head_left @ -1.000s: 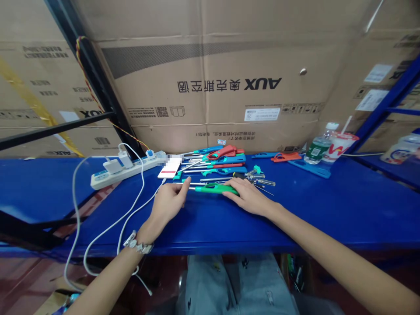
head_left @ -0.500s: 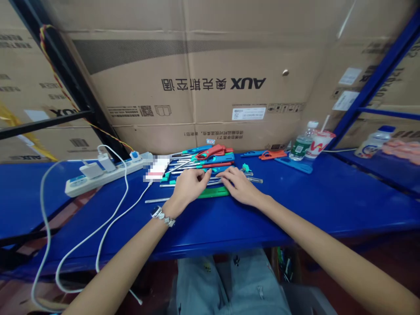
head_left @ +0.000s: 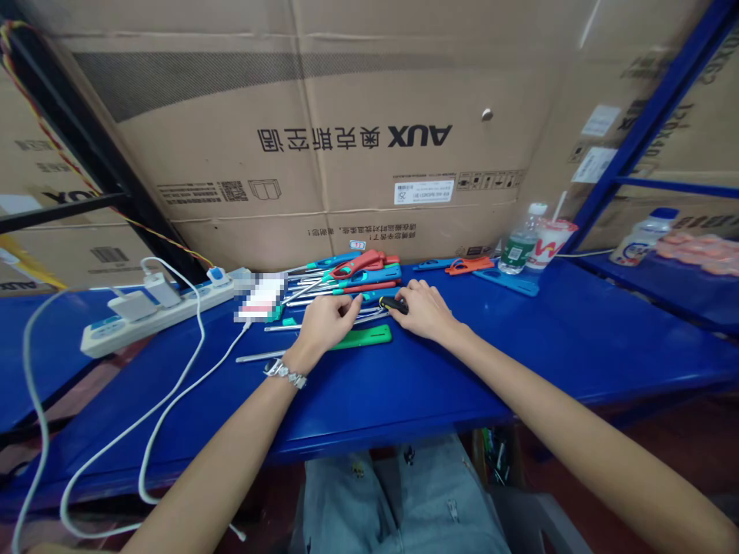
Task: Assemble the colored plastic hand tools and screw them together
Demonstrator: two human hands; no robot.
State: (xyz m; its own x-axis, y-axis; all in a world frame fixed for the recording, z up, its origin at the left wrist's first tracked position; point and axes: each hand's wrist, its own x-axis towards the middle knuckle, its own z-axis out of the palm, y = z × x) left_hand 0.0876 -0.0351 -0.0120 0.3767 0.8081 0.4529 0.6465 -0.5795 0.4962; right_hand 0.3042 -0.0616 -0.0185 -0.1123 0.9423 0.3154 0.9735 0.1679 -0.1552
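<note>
The right hand [head_left: 426, 309] has its fingers curled against the black-and-yellow handle of a slim tool [head_left: 393, 305], apparently gripping it near the pile. The left hand [head_left: 323, 323] faces it, thumb and forefinger bent close together above thin metal rods; whether it pinches anything cannot be told. Just in front of the tool, a green long-necked lighter [head_left: 369, 336] lies flat on the blue table [head_left: 519, 369], partly hidden by the left hand. Beyond the hands is a pile of similar lighters with blue and red handles [head_left: 358, 265]. To the left are a phone with a blurred screen [head_left: 262, 296] and a white power strip [head_left: 173, 315]. To the right, orange [head_left: 469, 265] and blue [head_left: 513, 282] handle pieces lie near a water bottle [head_left: 516, 250] and a paper cup [head_left: 550, 245].

The tool could slip and jab the left fingers, because the two hands work so close together. A sleeve-free forearm or knuckle brushing the loose rods could set them rolling.

Compared with half a second earlier, the tool's dark handle has come into sight at the right fingers, and the green handle's end is now uncovered.
</note>
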